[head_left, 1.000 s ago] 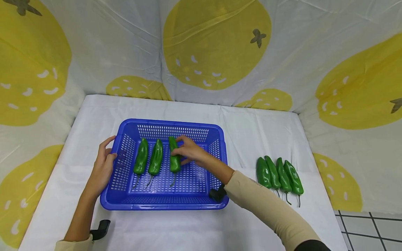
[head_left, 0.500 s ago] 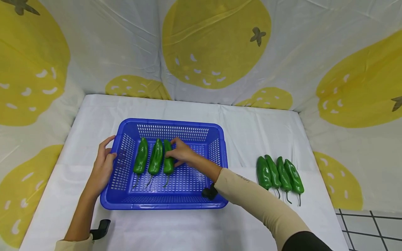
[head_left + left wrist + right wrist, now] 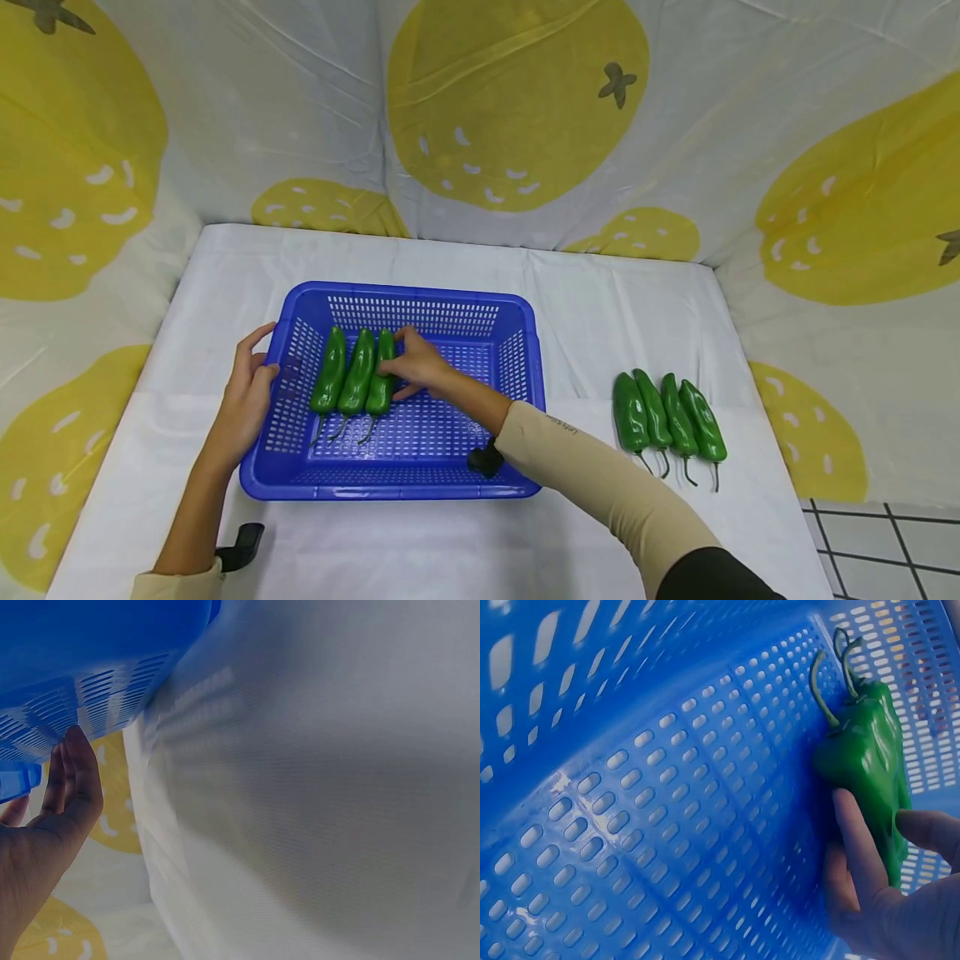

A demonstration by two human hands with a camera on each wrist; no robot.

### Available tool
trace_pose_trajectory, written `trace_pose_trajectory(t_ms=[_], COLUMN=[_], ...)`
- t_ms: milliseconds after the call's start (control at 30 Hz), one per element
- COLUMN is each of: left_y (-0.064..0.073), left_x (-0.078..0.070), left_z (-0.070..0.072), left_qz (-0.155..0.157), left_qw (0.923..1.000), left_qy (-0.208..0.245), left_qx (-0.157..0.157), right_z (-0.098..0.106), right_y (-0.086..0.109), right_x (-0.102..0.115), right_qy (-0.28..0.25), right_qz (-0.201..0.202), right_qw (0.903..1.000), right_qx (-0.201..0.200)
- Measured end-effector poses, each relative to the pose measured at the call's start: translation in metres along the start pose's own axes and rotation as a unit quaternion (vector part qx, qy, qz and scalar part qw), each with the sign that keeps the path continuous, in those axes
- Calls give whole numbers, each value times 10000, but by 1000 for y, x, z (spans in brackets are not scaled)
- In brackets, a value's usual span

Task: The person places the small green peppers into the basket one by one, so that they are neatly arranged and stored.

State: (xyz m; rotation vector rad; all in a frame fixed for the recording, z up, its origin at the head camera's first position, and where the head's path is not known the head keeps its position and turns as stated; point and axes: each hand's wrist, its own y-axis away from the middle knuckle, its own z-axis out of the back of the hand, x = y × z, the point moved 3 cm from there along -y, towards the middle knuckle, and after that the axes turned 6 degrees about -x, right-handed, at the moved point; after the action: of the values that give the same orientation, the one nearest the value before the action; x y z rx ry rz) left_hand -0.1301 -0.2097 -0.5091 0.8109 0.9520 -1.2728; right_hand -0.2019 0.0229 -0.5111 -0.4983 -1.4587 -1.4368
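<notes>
A blue plastic basket (image 3: pixel 408 291) with perforated walls stands on a white-covered table. Three green peppers lie side by side toward its left, stems facing the person. With thumb and fingers my right hand (image 3: pixel 422 365) pinches the rightmost green pepper (image 3: pixel 379 397), close against the middle pepper (image 3: pixel 357 373); another pepper (image 3: pixel 328 373) lies left of that. In the right wrist view, the thumb and fingers sit on either side of the held pepper (image 3: pixel 862 759). My left hand (image 3: pixel 251 387) holds the basket's left edge, its fingertips against the outer wall (image 3: pixel 112 690).
Several more green peppers (image 3: pixel 663 414) lie in a row on the white cloth (image 3: pixel 577 325), right of the basket. Lemon-patterned cloth (image 3: pixel 517 100) surrounds the table's back and sides. Black pieces (image 3: pixel 486 458) are worn at both wrists; the right one overlaps the basket's front right corner.
My right hand has slid its pepper leftward up to the other two, and those two have shifted slightly left, closing the gaps. The left hand has stayed at the basket's edge.
</notes>
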Motion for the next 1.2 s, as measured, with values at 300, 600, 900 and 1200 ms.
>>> trace_pose_trajectory(t_ms=[300,600,900,1200], left_y=[0,0,0,0], left_x=[0,1,1,2], left_z=[0,0,0,1], left_qz=[-1,34,14,22], left_qw=[10000,10000,10000,10000], left_qy=[-10,-5,16,13], left_qx=[-7,-4,8,28], right_z=[4,15,29,54], right_y=[-3,0,14,35], right_x=[-1,5,21,28], right_qy=[465,1029,2039,1835], right_qz=[280,701,1504,1797], right_qw=[9980,9903,9657,9653], right_qx=[-317,-617,-571,-474])
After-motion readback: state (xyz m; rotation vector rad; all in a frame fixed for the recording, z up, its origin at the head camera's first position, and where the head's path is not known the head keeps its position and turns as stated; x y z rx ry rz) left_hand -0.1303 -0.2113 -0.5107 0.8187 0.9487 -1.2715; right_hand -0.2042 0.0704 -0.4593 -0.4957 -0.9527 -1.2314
